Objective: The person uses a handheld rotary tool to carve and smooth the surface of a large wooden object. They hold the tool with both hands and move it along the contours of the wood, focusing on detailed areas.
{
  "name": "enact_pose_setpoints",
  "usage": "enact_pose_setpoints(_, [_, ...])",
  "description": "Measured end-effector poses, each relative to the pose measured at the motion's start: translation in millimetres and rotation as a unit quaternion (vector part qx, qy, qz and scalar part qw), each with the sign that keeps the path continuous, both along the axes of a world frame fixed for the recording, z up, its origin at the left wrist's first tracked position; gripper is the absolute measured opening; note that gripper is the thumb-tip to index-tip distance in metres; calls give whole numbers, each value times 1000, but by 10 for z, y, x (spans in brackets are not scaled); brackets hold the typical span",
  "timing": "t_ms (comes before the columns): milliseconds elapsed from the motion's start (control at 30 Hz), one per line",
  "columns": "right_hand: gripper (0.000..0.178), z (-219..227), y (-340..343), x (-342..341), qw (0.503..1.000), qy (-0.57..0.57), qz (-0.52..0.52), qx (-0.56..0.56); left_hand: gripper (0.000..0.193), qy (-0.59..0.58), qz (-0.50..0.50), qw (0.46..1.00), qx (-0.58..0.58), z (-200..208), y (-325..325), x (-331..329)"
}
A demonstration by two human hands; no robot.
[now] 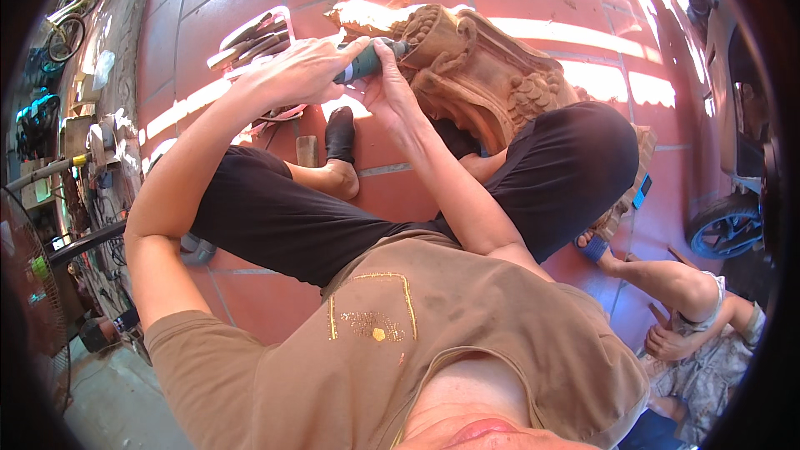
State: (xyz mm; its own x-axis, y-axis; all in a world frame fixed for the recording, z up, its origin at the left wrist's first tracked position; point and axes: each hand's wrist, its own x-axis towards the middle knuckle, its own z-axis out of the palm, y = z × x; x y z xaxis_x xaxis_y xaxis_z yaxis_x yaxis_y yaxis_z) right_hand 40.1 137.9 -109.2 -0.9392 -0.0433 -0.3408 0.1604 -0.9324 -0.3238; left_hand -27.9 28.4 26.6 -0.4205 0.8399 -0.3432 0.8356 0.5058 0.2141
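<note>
A dark green handheld power tool (363, 63), which looks like a die grinder, is held between my two hands. My left hand (304, 71) grips its rear end, with the forefinger stretched along the body. My right hand (388, 93) is closed around the front part, thumb on top. The tool's nose points right, at the edge of a brown wooden carving (487, 62) with scrolls and bead-like clusters. Whether the tip touches the wood is too small to tell. The carving lies on the floor by my right leg.
Several long chisel-like tools (254, 40) lie in a pale holder at the left, near a small wood block (307, 152). A fan (37, 300) and clutter line the left side. Another person's hand (667, 342) and leg are at the lower right, below a wheel (723, 229).
</note>
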Motion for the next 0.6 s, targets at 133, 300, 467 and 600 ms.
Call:
enact_pose_setpoints(133, [42,-63,55,-17,999,25,16,-13,71,-11,27,998,-52,-32,48,-11])
enact_pose_setpoints(300, [42,-97,38,-18,1000,16,17,-13,72,-19,28,998,-60,6,38,9])
enact_pose_setpoints(467, [45,-57,-3,-2,1000,-3,10,0,73,-3,18,998,-59,48,38,38])
enact_pose_setpoints(600, [45,-46,-64,40,1000,-4,18,-13,74,0,9,998,-57,94,11,57])
